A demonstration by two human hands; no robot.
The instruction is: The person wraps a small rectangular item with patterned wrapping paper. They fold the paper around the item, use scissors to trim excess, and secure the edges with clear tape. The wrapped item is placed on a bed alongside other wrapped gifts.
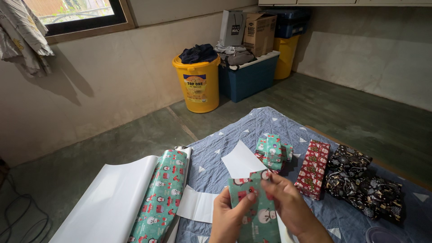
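Green wrapped box (256, 211) btwn L hand (228, 216); R hand (288, 204)

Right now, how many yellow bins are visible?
2: one yellow bin with dark clothes on top, left of the blue tub; another behind that tub, partly hidden.

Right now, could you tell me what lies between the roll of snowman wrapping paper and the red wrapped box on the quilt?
In the head view, both hands hold a snowman-paper piece there, over white paper, with green wrapped parcels behind.
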